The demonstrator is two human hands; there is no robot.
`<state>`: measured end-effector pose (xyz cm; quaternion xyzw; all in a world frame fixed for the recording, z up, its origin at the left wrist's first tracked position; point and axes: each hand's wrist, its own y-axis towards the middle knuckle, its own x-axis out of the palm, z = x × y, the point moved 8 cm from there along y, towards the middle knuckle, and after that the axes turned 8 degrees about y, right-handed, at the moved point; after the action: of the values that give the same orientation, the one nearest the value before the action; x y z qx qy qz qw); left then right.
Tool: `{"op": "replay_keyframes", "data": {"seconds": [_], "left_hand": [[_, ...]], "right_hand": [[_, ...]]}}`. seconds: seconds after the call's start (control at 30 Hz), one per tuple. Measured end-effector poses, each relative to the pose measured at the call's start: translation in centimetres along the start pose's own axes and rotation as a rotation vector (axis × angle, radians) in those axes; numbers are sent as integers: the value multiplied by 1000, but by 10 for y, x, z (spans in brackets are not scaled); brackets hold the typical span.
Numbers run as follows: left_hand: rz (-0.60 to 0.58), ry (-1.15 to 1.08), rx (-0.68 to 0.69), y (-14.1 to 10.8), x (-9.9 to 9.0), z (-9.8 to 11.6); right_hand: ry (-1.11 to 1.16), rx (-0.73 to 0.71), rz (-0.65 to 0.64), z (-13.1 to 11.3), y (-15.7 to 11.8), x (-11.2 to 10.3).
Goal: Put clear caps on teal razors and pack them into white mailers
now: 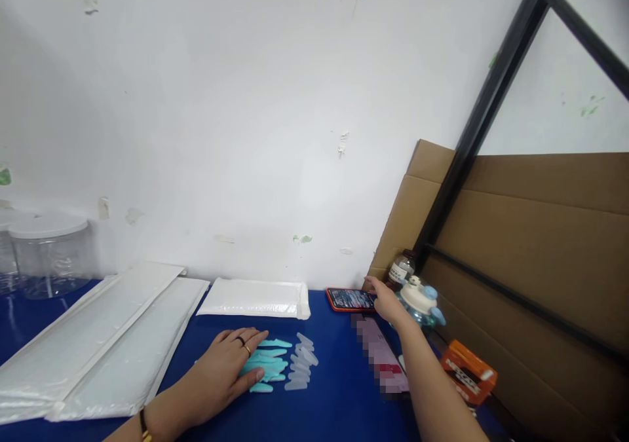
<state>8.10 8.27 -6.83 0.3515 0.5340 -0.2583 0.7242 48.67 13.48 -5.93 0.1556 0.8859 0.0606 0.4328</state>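
Several teal plastic pieces point(270, 361) lie in a row on the blue table point(329, 403), beside several translucent whitish pieces point(301, 365). My left hand point(226, 370) rests palm down over the left ends of the teal pieces, its fingers stretched out and wearing two rings. At the back right, a phone with an orange-red case point(348, 299) lies with its screen lit. My right hand point(386, 301) is at the phone's right edge, with the index finger extended; its other fingers are partly hidden.
White padded envelopes point(132, 337) lie left, another point(255, 298) at the back. Clear jars point(52, 258) stand far left. Right are a brown bottle point(401, 270), blue-white bottle point(417, 304), orange box point(466, 373), pixelated pink item point(381, 357), cardboard point(535, 245) and black frame point(476, 121).
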Motion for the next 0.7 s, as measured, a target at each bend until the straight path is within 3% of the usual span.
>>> {"op": "replay_keyframes", "data": {"seconds": [0.4,0.7], "left_hand": [[21,12,4,0,2,-2],[12,38,13,1,4,-2]], "right_hand": [[54,49,-50,0,-1,9],[185,-131,-174,-42,-8,33]]}}
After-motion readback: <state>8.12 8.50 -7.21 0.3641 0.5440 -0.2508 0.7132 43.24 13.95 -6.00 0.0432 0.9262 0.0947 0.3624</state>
